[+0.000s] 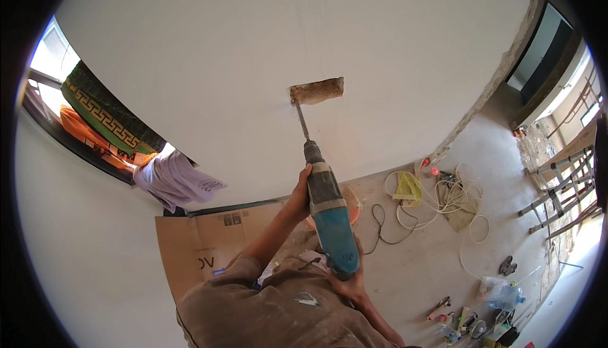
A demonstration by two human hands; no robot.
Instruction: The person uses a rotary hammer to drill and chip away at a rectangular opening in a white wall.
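A teal and black rotary hammer (335,231) points up and away from me at the white wall (209,50). Its long metal bit (303,123) meets the lower left corner of a rough rectangular hole (324,90) cut into the plaster, with brown masonry showing inside. My left hand (302,194) is closed round the front of the tool's body, just behind the chuck, thumb along its side. At the rear end my right hand (349,281) grips the handle; most of its fingers are hidden beneath the tool.
A cardboard sheet (177,240) stands low at the left, below cloths (174,177) draped at a window. On the floor to the right lie loose white cable (443,196), a dark cord (379,221), a plastic bottle (506,297) and several tools. A ladder (560,189) stands at far right.
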